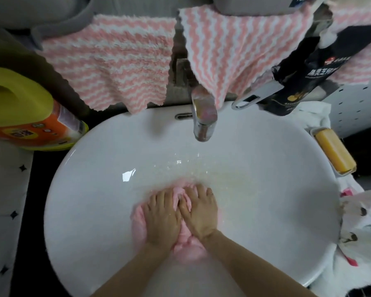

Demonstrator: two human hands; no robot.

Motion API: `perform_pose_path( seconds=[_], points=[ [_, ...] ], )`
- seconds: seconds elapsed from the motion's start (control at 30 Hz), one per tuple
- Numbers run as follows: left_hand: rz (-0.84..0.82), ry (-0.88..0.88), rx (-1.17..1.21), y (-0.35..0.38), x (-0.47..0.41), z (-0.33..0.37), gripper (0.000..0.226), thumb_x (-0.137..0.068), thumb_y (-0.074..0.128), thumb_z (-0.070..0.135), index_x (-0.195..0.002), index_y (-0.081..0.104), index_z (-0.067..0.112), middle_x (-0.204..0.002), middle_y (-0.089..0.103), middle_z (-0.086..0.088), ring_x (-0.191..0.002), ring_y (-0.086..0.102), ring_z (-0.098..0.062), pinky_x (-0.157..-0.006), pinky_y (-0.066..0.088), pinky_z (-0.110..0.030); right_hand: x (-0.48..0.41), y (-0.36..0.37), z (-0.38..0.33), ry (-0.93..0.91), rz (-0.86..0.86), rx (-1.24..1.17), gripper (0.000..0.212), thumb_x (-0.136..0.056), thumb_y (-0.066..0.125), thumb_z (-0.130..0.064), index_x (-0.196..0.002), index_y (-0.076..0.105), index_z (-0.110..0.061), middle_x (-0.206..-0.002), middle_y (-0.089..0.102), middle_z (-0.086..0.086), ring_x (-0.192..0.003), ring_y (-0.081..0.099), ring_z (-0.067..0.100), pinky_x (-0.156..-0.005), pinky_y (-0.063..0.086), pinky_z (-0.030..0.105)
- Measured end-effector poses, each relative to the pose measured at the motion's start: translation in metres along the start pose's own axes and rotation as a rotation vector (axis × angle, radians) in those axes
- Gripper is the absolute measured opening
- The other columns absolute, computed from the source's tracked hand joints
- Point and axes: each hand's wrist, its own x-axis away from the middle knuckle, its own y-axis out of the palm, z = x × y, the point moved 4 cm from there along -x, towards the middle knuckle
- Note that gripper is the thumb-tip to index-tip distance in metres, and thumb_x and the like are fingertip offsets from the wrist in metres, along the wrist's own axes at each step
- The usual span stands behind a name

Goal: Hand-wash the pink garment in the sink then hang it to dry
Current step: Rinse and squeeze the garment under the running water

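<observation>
The pink garment (186,249) lies bunched up under water at the bottom of the round white sink (90,189). My left hand (162,217) presses down flat on its left part with the fingers spread. Beside it, my right hand (198,211) lies flat on the right part, fingers pointing away from me, a ring on one finger. The two hands touch along their inner edges. Most of the garment is hidden beneath them.
A chrome tap (202,116) juts over the sink's far rim. Pink-and-white striped towels (116,67) hang behind it. A yellow detergent jug (24,112) stands at the left. At the right an orange soap bar (334,151) sits in a dish, with a dark pouch (304,69) and patterned cloth (364,236) nearby.
</observation>
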Motion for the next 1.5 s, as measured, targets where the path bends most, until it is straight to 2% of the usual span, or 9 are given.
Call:
perform_pose_path(
  seconds=[0.2, 0.4, 0.63, 0.8, 0.97, 1.03, 1.1, 1.2, 1.5],
  points=[
    [0.117, -0.007, 0.024, 0.001, -0.025, 0.002, 0.02, -0.078, 0.043, 0.028, -0.082, 0.058, 0.016, -0.074, 0.058, -0.004, -0.068, 0.055, -0.025, -0.062, 0.036, -0.035, -0.023, 0.004, 0.002, 0.043, -0.042, 0.018, 0.04, -0.086, 0.034, -0.041, -0.078, 0.066, -0.019, -0.075, 0.064, 0.003, -0.06, 0.061, 0.024, -0.05, 0.047, 0.028],
    [-0.113, -0.005, 0.059, -0.004, -0.058, 0.005, 0.04, -0.087, 0.038, 0.045, -0.067, 0.061, 0.019, -0.058, 0.064, -0.002, -0.054, 0.063, -0.024, -0.047, 0.046, -0.027, -0.044, -0.004, -0.003, 0.155, -0.085, -0.013, 0.081, -0.08, -0.006, -0.048, -0.09, 0.066, -0.014, -0.087, 0.068, 0.007, -0.081, 0.062, 0.028, -0.066, 0.039, 0.032],
    [-0.464, -0.032, 0.314, -0.046, -0.041, -0.004, 0.025, -0.092, 0.038, 0.039, -0.11, 0.052, 0.028, -0.119, 0.052, 0.005, -0.12, 0.043, -0.02, -0.099, 0.032, -0.034, -0.005, -0.013, -0.012, 0.249, -0.127, -0.219, 0.081, -0.082, 0.0, -0.065, -0.119, 0.057, -0.02, -0.12, 0.057, 0.004, -0.11, 0.051, 0.026, -0.095, 0.037, 0.037],
    [-0.2, 0.051, 0.537, -0.071, -0.038, 0.026, 0.061, -0.077, 0.019, 0.054, -0.116, 0.059, 0.029, -0.125, 0.057, 0.008, -0.122, 0.047, -0.014, -0.108, 0.03, -0.034, 0.021, -0.03, -0.035, 0.175, -0.384, -0.378, 0.087, -0.071, 0.011, -0.066, -0.142, 0.035, -0.022, -0.134, 0.046, 0.003, -0.123, 0.041, 0.023, -0.103, 0.03, 0.034],
    [-0.468, 0.235, 0.203, -0.045, -0.026, 0.027, 0.037, -0.095, 0.027, 0.023, -0.116, 0.057, 0.016, -0.111, 0.065, -0.009, -0.101, 0.063, -0.03, -0.083, 0.051, -0.042, 0.036, -0.057, -0.004, 0.424, -0.655, -1.243, 0.032, -0.067, 0.059, -0.032, -0.091, 0.067, -0.011, -0.075, 0.058, 0.009, -0.059, 0.054, 0.012, -0.057, 0.042, 0.017],
    [-0.499, 0.226, 0.138, -0.041, -0.012, 0.017, 0.043, -0.086, 0.019, 0.031, -0.104, 0.057, 0.02, -0.095, 0.067, -0.004, -0.086, 0.066, -0.028, -0.071, 0.053, -0.044, 0.031, -0.05, 0.026, 0.609, -0.439, -1.138, 0.033, -0.07, 0.064, -0.036, -0.085, 0.073, -0.008, -0.078, 0.067, 0.007, -0.066, 0.062, 0.016, -0.067, 0.052, 0.023],
    [-0.365, 0.256, 0.014, -0.044, 0.002, 0.014, 0.063, -0.084, 0.006, 0.056, -0.113, 0.057, 0.033, -0.113, 0.061, 0.01, -0.106, 0.056, -0.018, -0.09, 0.043, -0.041, 0.022, -0.043, 0.043, 0.58, -0.292, -0.765, 0.022, -0.085, 0.058, -0.024, -0.099, 0.073, -0.019, -0.091, 0.071, 0.004, -0.085, 0.068, 0.021, -0.083, 0.053, 0.033],
    [-0.267, 0.225, -0.01, -0.047, 0.025, 0.009, 0.064, -0.084, 0.007, 0.062, -0.115, 0.058, 0.039, -0.121, 0.059, 0.015, -0.115, 0.052, -0.017, -0.096, 0.038, -0.04, 0.009, -0.035, 0.039, 0.378, -0.381, -0.298, 0.033, -0.093, 0.046, -0.021, -0.118, 0.065, -0.03, -0.11, 0.059, 0.006, -0.1, 0.062, 0.026, -0.082, 0.045, 0.028],
    [-0.117, 0.131, 0.156, -0.057, 0.067, -0.01, 0.057, -0.095, 0.018, 0.058, -0.111, 0.065, 0.029, -0.11, 0.066, 0.009, -0.101, 0.063, -0.017, -0.086, 0.05, -0.036, -0.006, -0.028, 0.037, 0.313, -0.362, -0.167, 0.027, -0.095, 0.045, -0.032, -0.117, 0.058, -0.023, -0.111, 0.054, 0.007, -0.1, 0.061, 0.03, -0.079, 0.045, 0.032]
  ],
)
